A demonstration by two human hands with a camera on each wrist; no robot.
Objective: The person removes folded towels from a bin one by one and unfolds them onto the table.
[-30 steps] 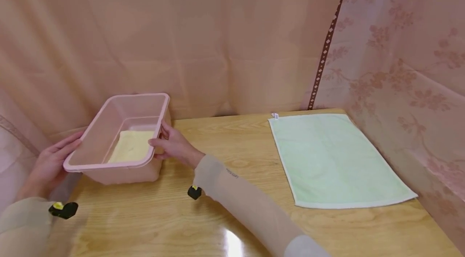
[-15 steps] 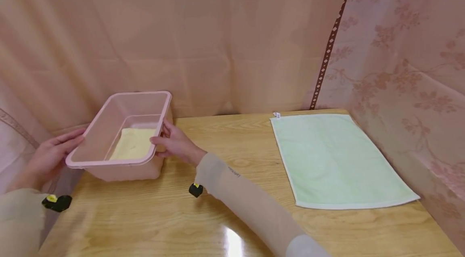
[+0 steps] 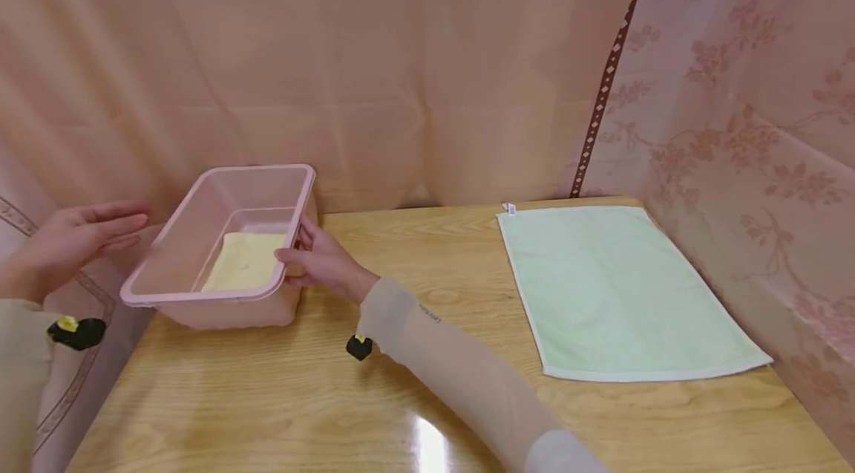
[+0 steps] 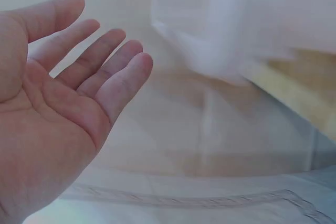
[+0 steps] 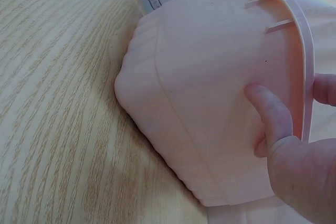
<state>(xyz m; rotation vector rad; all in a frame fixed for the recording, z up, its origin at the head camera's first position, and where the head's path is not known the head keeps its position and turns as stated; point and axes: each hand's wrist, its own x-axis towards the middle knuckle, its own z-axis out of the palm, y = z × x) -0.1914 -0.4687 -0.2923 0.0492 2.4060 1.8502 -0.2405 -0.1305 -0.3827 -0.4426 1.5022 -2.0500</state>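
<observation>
A pink plastic basin (image 3: 227,315) stands at the left back of the wooden table, close to the curtain. Inside it, on the bottom, lies a folded pale yellow cloth (image 3: 246,261). My right hand (image 3: 327,263) grips the basin's right rim; in the right wrist view the thumb is on one side of the rim and fingers (image 5: 273,111) lie against the outer wall. Off the basin's left side, my left hand (image 3: 83,239) is in the air, apart from the rim, its fingers extended and holding nothing. The left wrist view shows its bare palm (image 4: 52,129).
A light green towel (image 3: 628,295) with a white border and a small tag (image 3: 510,209) lies spread flat on the right of the table (image 3: 287,399). Pink curtains (image 3: 367,72) hang behind and at both sides, close to the table's edges.
My left hand has let go of the basin's left rim and moved up and to the left. The right hand keeps its grip, and the basin has barely shifted.
</observation>
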